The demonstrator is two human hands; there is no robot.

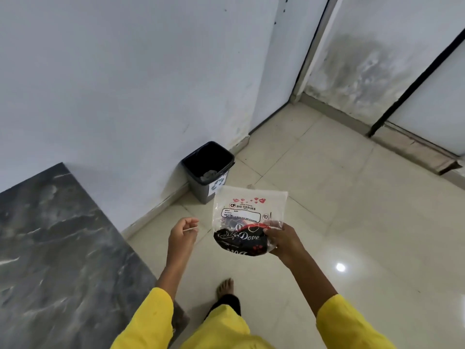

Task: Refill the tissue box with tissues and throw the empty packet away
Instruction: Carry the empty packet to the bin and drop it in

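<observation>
One item in hand: an empty tissue packet [247, 217], clear plastic film, held up over the floor [352, 222] just near of the bin [201, 182].

Grip: your right hand [284, 244] pinches the packet's lower right corner, thumb on the printed face and the other fingers behind it. Your left hand [182, 235] is loosely curled to the left of the packet, apart from it, with a thin pale strip [190, 230] nipped between its fingertips; what the strip is cannot be told.

Handling, as a judgement: very light, limp and slippery film, not fragile. It will likely flutter and drift instead of dropping straight, so keep the corner pinch and let go low over the bin mouth, or crumple it first.

Markings: "BIG TISSUES" with a "CP" roundel on the clear upper panel, a row of red lip prints above, a boxed line of small print below, too small to read. "Dove" in white script on the dark lower band.

Destination: dark bin lined with a black bag, standing against the wall [113, 84], mouth uncovered, a recycling-type label on its side. Something pale lies inside.

Adjacent: grey marble counter [50, 248], near left.
</observation>
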